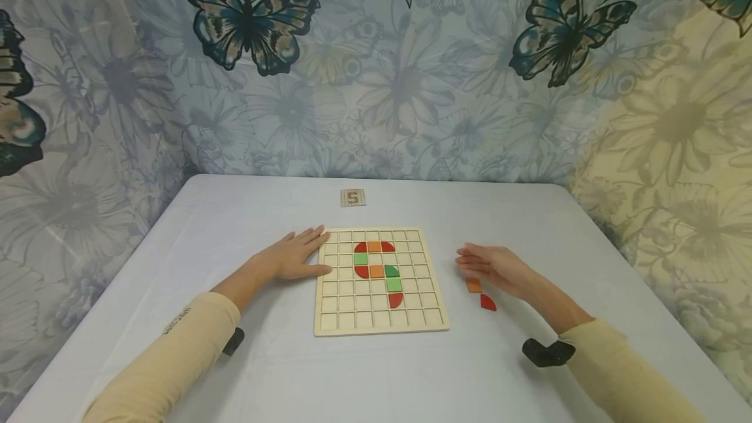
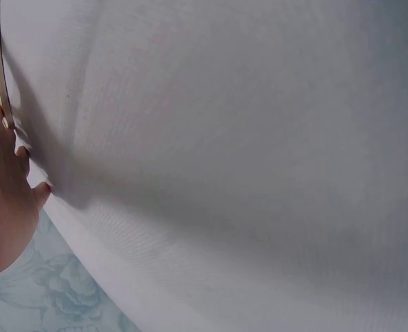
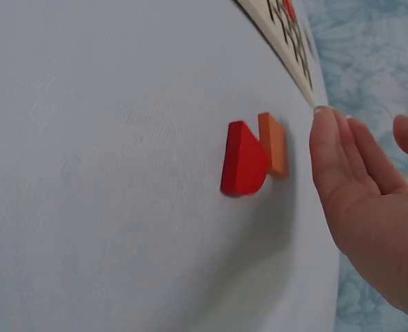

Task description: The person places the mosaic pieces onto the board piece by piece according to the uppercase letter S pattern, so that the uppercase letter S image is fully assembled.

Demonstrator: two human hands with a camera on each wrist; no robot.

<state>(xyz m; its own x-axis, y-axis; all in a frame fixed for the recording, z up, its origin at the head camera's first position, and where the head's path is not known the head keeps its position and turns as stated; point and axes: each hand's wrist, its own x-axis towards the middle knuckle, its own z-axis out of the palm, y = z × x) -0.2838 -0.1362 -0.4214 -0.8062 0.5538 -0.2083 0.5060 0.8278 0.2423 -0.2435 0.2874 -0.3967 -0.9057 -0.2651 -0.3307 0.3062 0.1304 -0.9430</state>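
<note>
A square wooden grid board (image 1: 346,322) lies on the white table, with several red, orange and green tiles set in its cells in a curved figure. My left hand (image 1: 296,256) rests at the board's left edge, fingers spread and straight; in the left wrist view only part of that hand (image 2: 7,200) shows. To the right of the board, my right hand (image 1: 496,266) hovers with straight fingers and no visible piece in it. Just below it lie an orange square tile (image 1: 474,285) and a red quarter-round tile (image 1: 488,303), also plain in the right wrist view.
A small gridded card with a brown figure like a 5 or S (image 1: 353,198) lies behind the board. The white tablecloth (image 1: 264,371) reaches a wall covering (image 1: 405,96) with butterflies and flowers. A black device (image 1: 548,352) sits at the right wrist.
</note>
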